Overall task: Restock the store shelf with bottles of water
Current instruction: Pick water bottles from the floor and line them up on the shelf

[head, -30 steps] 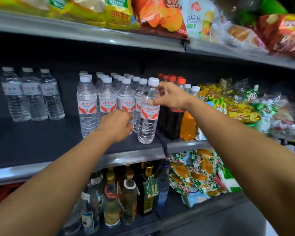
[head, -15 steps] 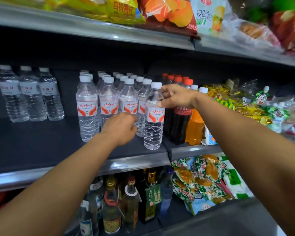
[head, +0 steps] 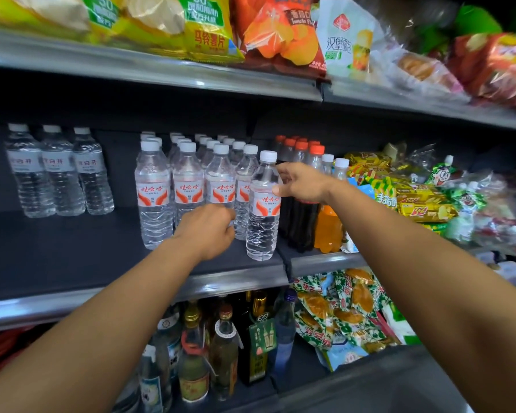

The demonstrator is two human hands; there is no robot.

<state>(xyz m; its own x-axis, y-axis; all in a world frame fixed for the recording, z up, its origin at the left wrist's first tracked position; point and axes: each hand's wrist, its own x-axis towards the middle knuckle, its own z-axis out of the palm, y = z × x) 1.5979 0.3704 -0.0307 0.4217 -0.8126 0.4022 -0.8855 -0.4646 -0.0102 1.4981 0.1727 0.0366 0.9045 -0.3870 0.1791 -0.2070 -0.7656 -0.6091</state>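
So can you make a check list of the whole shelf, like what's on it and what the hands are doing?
Surface: dark middle shelf, bare patch at front left.
Job's things: red-label water bottles in rows; front right bottle stands upright near the edge.
Clutter: three grey-label bottles at left; soda bottles at right.
Hands: right hand pinches the front right bottle's shoulder; left hand curled at a bottle in the row, grip hidden.
Cables: nothing seen.
Surroundings: chip bags above, glass bottles below, snack packets at right.
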